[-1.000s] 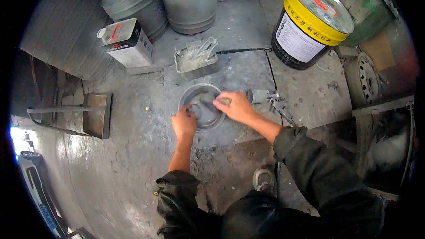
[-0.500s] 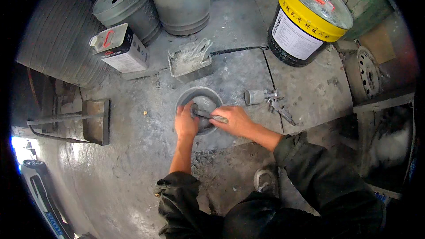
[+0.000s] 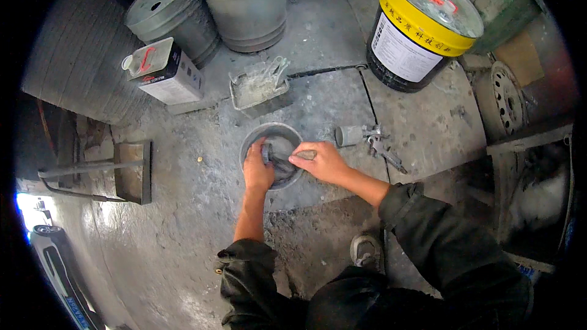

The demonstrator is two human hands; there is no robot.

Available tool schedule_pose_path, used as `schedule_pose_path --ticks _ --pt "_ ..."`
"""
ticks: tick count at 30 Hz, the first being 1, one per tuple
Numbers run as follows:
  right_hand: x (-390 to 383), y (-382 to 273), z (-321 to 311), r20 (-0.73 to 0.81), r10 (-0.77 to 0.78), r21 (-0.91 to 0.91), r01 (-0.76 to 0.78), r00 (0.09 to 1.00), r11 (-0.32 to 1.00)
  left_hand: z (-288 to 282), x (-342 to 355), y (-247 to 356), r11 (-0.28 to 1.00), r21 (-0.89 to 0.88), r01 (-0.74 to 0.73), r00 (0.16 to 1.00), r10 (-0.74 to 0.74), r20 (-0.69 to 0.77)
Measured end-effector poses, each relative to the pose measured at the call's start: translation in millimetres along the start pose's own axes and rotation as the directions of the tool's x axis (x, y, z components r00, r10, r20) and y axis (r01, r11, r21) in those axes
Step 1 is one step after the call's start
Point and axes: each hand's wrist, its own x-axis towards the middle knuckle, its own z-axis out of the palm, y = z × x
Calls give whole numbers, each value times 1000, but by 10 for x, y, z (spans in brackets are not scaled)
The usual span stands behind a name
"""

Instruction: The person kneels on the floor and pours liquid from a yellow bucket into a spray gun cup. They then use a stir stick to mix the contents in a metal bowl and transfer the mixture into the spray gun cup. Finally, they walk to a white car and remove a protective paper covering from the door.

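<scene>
A round grey pot (image 3: 296,131) stands on the floor before me, with greyish liquid inside. My left hand (image 3: 258,168) reaches into its left side, fingers closed on a small dark grey piece (image 3: 267,153) whose kind I cannot make out. At the right rim, my right hand (image 3: 324,162) pinches a slim brush-like tool with a pale handle (image 3: 307,154). Its working end points toward the dark piece, but that end is blurred. Right of the pot lies a spray gun (image 3: 379,144) with a grey cup (image 3: 349,135).
Beyond the pot sits a crusted rectangular tin (image 3: 260,107) with brushes in it. Behind are a white-and-black can (image 3: 174,79), grey metal drums (image 3: 244,12) and a yellow-and-black drum (image 3: 406,43). A long-handled dustpan (image 3: 132,172) is at left, a wheel rim (image 3: 506,101) at right.
The tool's far end has drawn away from the dark piece and is less visible now. My right hand has tilted slightly; the left keeps its hold inside the pot.
</scene>
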Motion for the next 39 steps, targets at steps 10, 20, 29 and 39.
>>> schedule_pose_path --ticks 10,20,29,39 --pt "4 -6 -50 3 -355 -286 341 935 895 -28 6 -169 991 113 68 992 -79 94" --pt "71 19 -51 -31 -328 -191 317 944 929 -62 2 -125 991 20 129 988 -131 76" --pt "13 -44 -29 -58 -75 131 82 995 988 8 -16 -138 989 43 141 990 -141 -7" --pt "-50 2 179 -220 100 316 -27 970 949 88 -31 -185 991 56 123 992 -123 -1"
